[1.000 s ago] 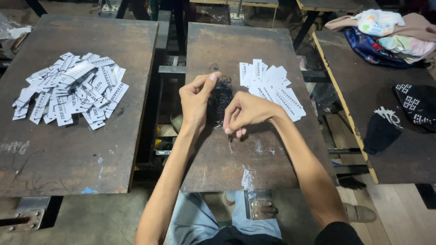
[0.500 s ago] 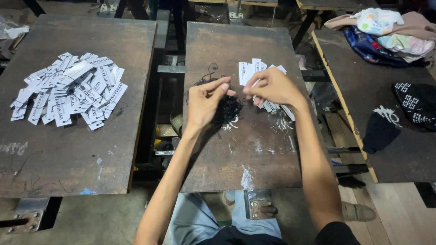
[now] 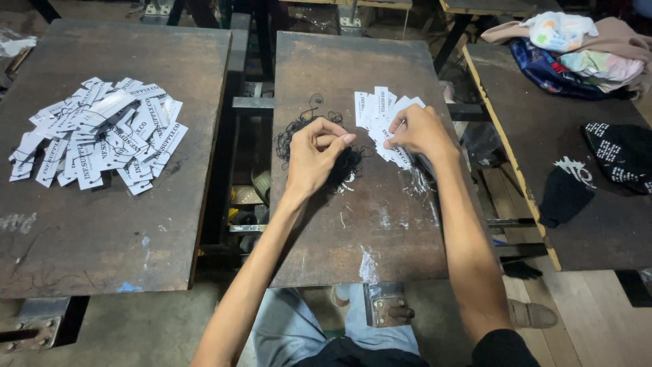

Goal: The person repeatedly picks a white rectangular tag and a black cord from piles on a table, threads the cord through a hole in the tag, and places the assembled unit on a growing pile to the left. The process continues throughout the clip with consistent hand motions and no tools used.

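At the frame's center, the left hand (image 3: 314, 153) pinches what seems to be 1 thread from the black string tangle (image 3: 319, 146) beneath it. Just right, the right hand (image 3: 415, 130) has its fingertips closed on a tag in the small white tag stack (image 3: 380, 119). A tug could drag the tangle or scatter the stack. Compared with 0.5 s ago, both hands have barely shifted. Upper left lies the big tag pile (image 3: 95, 129).

A heap of white tags (image 3: 95, 132) is spread on the left board (image 3: 102, 224); right of that board, piled clothes (image 3: 577, 47) and two black knit caps (image 3: 598, 166) are laid.
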